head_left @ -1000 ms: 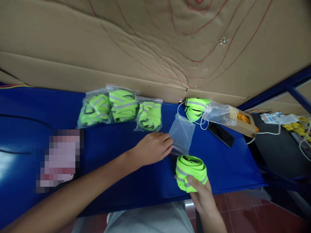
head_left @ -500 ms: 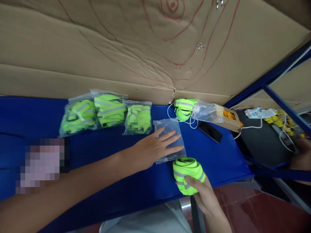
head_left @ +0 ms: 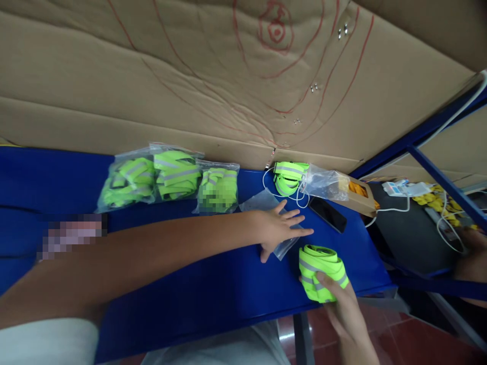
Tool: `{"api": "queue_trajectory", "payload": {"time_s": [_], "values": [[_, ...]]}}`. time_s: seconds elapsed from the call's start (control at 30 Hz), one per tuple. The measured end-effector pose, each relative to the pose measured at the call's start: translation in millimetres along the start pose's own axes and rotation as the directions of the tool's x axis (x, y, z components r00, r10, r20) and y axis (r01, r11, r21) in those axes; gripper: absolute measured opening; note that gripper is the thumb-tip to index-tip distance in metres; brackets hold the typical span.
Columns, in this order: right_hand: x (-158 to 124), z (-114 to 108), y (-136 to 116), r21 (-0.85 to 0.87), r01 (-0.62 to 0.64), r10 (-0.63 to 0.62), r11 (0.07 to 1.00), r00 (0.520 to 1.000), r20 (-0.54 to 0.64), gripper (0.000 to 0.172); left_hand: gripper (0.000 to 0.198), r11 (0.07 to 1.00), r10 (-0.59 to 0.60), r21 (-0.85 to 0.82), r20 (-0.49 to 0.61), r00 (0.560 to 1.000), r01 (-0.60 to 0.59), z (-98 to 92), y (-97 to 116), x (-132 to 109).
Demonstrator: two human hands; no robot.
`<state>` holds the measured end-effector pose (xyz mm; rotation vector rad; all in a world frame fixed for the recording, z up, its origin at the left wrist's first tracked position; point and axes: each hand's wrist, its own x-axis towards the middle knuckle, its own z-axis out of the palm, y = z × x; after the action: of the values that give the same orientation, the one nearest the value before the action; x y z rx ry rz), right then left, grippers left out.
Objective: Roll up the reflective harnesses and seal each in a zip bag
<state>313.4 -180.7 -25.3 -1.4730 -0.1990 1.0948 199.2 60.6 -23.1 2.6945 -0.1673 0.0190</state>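
With its fingers spread, my left hand (head_left: pixel 279 228) reaches across the blue table over a clear plastic bag (head_left: pixel 258 201). The hand covers the middle of this bag, so I cannot tell whether it touches it. Near the front edge, my right hand (head_left: pixel 338 294) grips a rolled neon-yellow reflective strap (head_left: pixel 321 274) with grey stripes, thumb on its near side. Behind my left forearm lie bagged reflective straps: one bag (head_left: pixel 130 181) at the left, another bag (head_left: pixel 177 175) beside it, and a third bag (head_left: pixel 218 188) closest to my hand.
Against the cardboard wall (head_left: pixel 190 76) sits another neon bundle (head_left: pixel 288 177) with a white cable around it. A black phone (head_left: pixel 327 214) and a cardboard box (head_left: pixel 359 195) lie to its right. Beyond the blue frame, another person's hand (head_left: pixel 474 253) shows by a dark surface (head_left: pixel 403 223).
My left hand has moved right, and the clear bag beneath it has turned at an angle. My right hand has carried the rolled strap to the right.
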Motion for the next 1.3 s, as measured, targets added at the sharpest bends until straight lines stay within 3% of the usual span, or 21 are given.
{"api": "queue_trajectory", "payload": {"time_s": [0.1,0.17,0.3,0.43,0.57,0.67,0.83,1.0,1.1,1.2,1.3], "values": [[4,-7,-2,-0.002,0.017,-0.017,1.0,1.0,-0.007,0.062,0.151,0.996,-0.044,-0.072,0.084,0.996,0.05,-6.6,-5,11],[6,-9,-2,0.001,0.024,-0.024,1.0,0.999,-0.021,0.062,0.144,0.993,-0.038,-0.109,0.077,0.996,0.046,-14.0,-4,12],[11,-3,-6,-0.013,0.02,-0.02,1.0,1.0,0.023,0.057,0.134,0.996,0.013,-0.081,-0.142,0.99,-0.025,-27.8,14,-11],[17,22,-21,-0.089,0.019,0.0,0.996,0.978,0.206,0.054,0.127,0.999,-0.024,0.017,-0.318,0.948,0.031,-31.5,38,-48],[27,51,-40,-0.331,0.136,0.022,0.934,0.901,0.432,0.054,0.115,0.97,-0.092,0.186,-0.306,0.948,0.154,-22.2,52,-73],[40,67,-48,-0.46,0.226,0.079,0.858,0.829,0.554,0.055,0.108,0.945,-0.17,0.215,-0.319,0.932,0.246,-9.3,52,-83],[72,93,-55,-0.532,0.296,0.166,0.793,0.735,0.658,0.058,0.104,0.911,-0.29,0.186,-0.35,0.891,0.369,12.1,47,-92],[89,110,-50,-0.516,0.544,0.068,0.662,0.642,0.764,0.059,0.111,0.872,-0.387,0.138,-0.393,0.834,0.469,20.0,41,-102],[90,107,-40,-0.485,0.607,-0.065,0.63,0.663,0.746,0.067,0.101,0.861,-0.409,0.119,-0.415,0.813,0.494,19.5,37,-107],[88,102,-31,-0.499,0.655,-0.204,0.567,0.699,0.686,0.039,0.089,0.87,-0.401,0.099,-0.427,0.811,0.483,20.3,34,-109],[87,103,-30,-0.508,0.672,-0.229,0.539,0.697,0.679,0.02,0.084,0.866,-0.402,0.1,-0.446,0.8,0.491,22.9,34,-108]]}}
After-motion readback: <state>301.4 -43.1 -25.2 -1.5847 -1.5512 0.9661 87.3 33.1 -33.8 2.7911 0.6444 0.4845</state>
